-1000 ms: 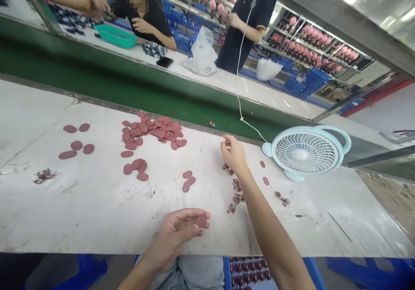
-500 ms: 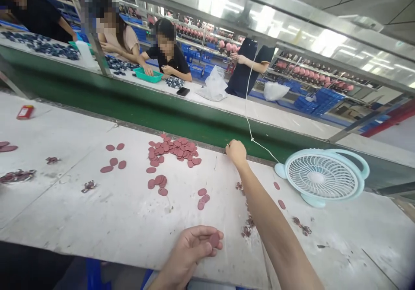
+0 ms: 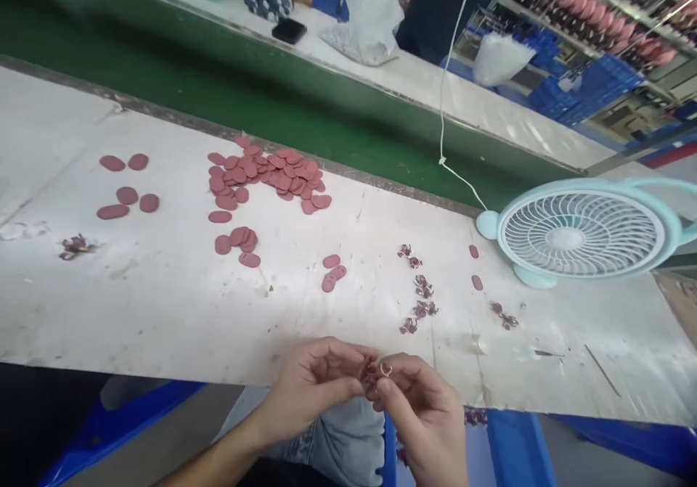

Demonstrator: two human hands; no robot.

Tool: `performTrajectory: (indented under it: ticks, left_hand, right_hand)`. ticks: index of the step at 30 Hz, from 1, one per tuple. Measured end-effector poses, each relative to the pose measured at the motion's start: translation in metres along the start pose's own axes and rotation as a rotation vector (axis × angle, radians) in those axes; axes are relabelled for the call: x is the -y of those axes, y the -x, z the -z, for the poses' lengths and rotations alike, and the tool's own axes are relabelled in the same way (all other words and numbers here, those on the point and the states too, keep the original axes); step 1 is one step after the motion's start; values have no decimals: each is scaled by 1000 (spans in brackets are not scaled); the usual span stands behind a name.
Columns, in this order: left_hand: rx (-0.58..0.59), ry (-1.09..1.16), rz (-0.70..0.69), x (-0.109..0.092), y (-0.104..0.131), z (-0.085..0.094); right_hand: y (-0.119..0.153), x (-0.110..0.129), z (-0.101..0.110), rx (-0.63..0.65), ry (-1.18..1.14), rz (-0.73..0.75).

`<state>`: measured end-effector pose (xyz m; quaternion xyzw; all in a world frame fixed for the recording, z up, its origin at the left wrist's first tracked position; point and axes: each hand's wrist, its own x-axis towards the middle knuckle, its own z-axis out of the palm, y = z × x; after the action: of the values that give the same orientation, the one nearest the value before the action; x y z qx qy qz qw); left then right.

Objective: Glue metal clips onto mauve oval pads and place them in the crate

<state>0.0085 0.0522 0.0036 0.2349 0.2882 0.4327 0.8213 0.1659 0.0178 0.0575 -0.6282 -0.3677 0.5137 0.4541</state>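
Close together at the table's near edge, my left hand (image 3: 313,385) and my right hand (image 3: 425,411) pinch a small dark red piece with a pale, shiny loop (image 3: 371,374) between their fingertips. Fingers cover much of it, so I cannot tell whether a red oval disc is there too. Beyond my hands lie three overlapping red oval discs (image 3: 334,273). A large heap of similar discs (image 3: 277,171) sits by the far edge. Small dark red clusters with pale bits (image 3: 423,287) form a loose row ahead of my right hand.
A light blue fan (image 3: 580,236) stands on the right, its white cord (image 3: 442,131) rising past the green trough (image 3: 218,91). Thin slivers (image 3: 602,369) lie near the right edge. Below the table is a blue crate (image 3: 520,447). Across the trough are a phone (image 3: 289,30) and co-workers.
My right hand has come back from the table's far edge to meet my left. Both now grip the small dark red piece; the disc in my left hand no longer shows. The view has tilted down.
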Motion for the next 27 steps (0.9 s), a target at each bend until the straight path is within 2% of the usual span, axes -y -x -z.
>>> performTrajectory:
  ticks: [4,10,16,27]
  left_hand:
    - [-11,-34,13,0,3,-4]
    - [-57,-32,-47,3,7,-8]
    - [-131,-94,-37,3,15,-8]
    - [-157,-52,-45,6,19,-15]
  right_hand:
    - [-4,-12,5,52,5,47]
    - [-5,-11,8,98,4,29]
    - [-2,-12,8,83,60,123]
    - [9,-13,3,-1,-18,70]
